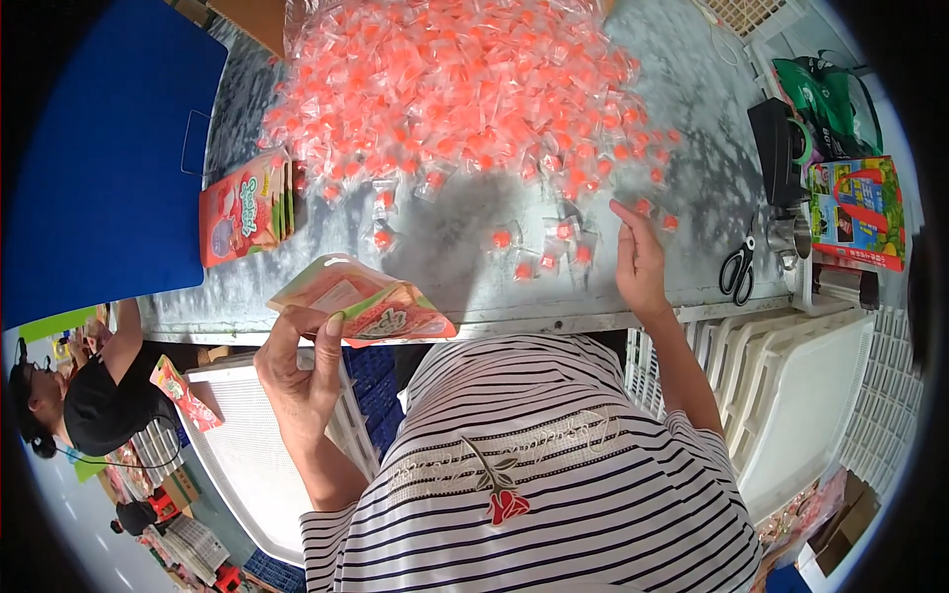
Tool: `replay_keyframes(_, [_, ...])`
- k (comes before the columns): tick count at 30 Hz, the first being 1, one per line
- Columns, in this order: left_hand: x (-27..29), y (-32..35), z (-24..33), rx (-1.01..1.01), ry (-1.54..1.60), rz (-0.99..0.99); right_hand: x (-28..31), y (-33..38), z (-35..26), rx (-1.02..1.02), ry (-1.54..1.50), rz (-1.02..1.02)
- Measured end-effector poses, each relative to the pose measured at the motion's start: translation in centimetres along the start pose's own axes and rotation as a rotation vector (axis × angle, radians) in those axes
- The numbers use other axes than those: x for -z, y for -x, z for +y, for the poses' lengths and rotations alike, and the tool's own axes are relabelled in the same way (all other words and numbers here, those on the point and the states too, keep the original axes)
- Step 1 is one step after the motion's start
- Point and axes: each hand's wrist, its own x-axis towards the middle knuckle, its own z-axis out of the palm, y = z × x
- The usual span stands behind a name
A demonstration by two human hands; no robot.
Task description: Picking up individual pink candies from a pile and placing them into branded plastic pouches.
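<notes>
My left hand [306, 371] pinches the edge of a red and green candy pouch [395, 314] between thumb and fingers. The pouch is tilted and its mouth gapes over the near edge of the table. With fingers stretched out and no candy seen in them, my right hand [641, 262] hovers at the right side of several loose wrapped candies [549, 259]. Behind both hands spreads a big heap of red-orange candies [445, 89] in clear wrappers. A stack of flat pouches [247, 210] lies on the table to the left.
Black-handled scissors [739, 272] lie near the right edge of the grey table [692, 148], beside a metal cup [788, 237] and a black tape dispenser [778, 153]. A blue panel [109, 158] stands at the left. White plastic trays [801, 405] are stacked below; a co-worker [109, 395] is at left.
</notes>
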Motion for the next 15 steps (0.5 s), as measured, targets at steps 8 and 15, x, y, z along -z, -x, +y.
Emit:
replay_keyframes(8, [0.0, 0.3, -0.3, 0.066, 0.047, -0.007, 2.9, -1.5, 4.1, 0.086, 0.469, 0.134])
replay_keyframes(15, [-0.3, 0.0, -0.1, 0.033, 0.037, -0.010, -0.2, 1.3, 1.1, 0.097, 0.293, -0.162])
